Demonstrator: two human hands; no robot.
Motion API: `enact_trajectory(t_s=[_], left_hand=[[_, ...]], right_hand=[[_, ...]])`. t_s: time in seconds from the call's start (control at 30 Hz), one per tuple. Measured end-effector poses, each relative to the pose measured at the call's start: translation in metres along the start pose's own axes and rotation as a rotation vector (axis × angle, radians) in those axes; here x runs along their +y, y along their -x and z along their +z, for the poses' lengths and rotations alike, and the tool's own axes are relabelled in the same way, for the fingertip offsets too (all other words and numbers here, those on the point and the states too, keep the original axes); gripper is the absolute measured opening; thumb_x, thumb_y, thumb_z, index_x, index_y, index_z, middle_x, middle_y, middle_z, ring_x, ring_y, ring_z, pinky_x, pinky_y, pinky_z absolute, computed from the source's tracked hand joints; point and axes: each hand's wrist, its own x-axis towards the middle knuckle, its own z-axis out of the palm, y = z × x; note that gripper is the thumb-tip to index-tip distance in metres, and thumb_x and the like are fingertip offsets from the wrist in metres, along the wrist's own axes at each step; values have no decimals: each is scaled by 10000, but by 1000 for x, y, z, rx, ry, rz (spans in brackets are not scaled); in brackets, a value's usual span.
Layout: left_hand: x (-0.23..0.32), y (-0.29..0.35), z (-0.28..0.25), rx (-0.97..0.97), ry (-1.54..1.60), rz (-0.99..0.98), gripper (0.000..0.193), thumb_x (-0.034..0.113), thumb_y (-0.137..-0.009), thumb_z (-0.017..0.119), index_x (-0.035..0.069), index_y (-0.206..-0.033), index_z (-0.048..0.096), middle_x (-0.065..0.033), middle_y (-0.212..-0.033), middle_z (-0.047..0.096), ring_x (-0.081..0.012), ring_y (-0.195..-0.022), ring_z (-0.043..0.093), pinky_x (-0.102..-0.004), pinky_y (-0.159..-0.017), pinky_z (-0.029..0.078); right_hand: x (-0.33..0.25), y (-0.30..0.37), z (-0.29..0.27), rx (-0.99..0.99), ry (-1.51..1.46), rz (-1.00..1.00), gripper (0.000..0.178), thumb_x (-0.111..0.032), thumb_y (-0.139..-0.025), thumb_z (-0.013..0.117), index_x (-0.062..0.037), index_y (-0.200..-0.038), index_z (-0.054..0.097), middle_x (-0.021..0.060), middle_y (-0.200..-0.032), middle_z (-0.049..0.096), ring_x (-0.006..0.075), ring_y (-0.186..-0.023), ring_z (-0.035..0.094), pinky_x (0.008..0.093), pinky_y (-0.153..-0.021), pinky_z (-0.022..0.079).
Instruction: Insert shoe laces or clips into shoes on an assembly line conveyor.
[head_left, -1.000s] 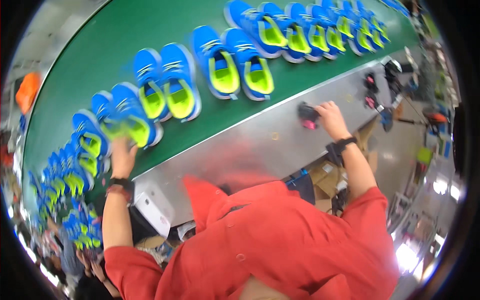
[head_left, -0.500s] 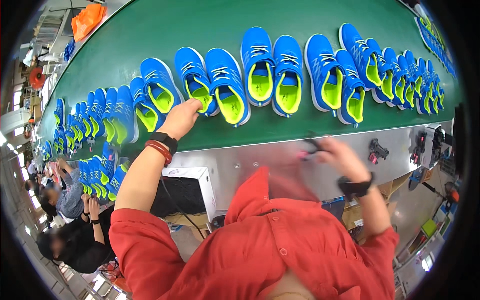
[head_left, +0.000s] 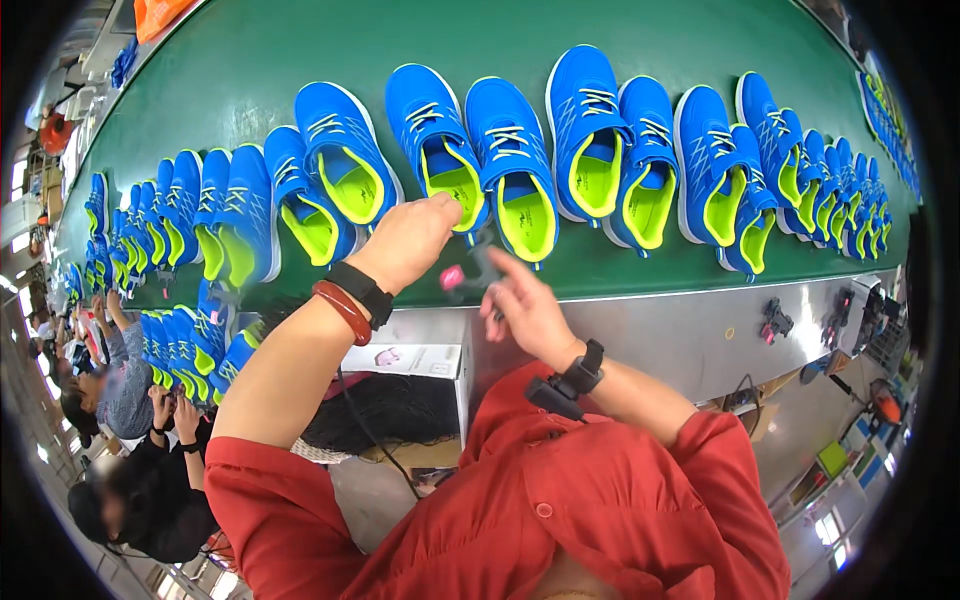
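Blue sneakers with lime-yellow linings stand in a long row, their heels toward me. My left hand point(head_left: 412, 240) is closed at the heel collar of one sneaker point(head_left: 422, 108), its fingertips pinching the edge. Just right of it stands the matching sneaker point(head_left: 503, 120), close to my right hand. My right hand point(head_left: 528, 312) is closed on a small dark tool with a pink patch point(head_left: 470, 272), which is blurred and angled toward the held sneaker's heel. The tool's exact kind is hard to make out.
The sneakers stand on a green belt point(head_left: 300, 40) with a metal edge point(head_left: 640, 330) along its near side. Similar dark tools point(head_left: 775, 318) sit on that edge at right. A white box point(head_left: 440, 362) is below. Other people point(head_left: 150, 490) work at left.
My right hand has swung left with the dark tool, from over the metal edge to the held sneaker's heel. My left hand still grips the heel; the row appears shifted right at centre.
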Motion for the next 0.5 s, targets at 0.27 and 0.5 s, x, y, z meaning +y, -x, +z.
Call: enact_trajectory(t_s=[0.27,0.5], left_hand=[[19,9,-10,-38,-67,24,435,66,-795,609,25,-1206,470,-172,-1079,570,-375,-860,629,-458,-701,522],[43,12,-23,-175,-1,-98,550,124,-844,602,199,-1366,447,-176,-1091,562,-376,-880,622,-466,-739,507]], right_hand=[[-53,-15,-33,-249,-162,163,381,-170,-976,464,-51,-1337,451,5,-690,543,58,-475,397,198,-449,323],[-79,-14,-37,-319,12,189,337,-222,-1007,418,-45,-1292,451,29,-799,609,59,-559,517,204,-527,396]])
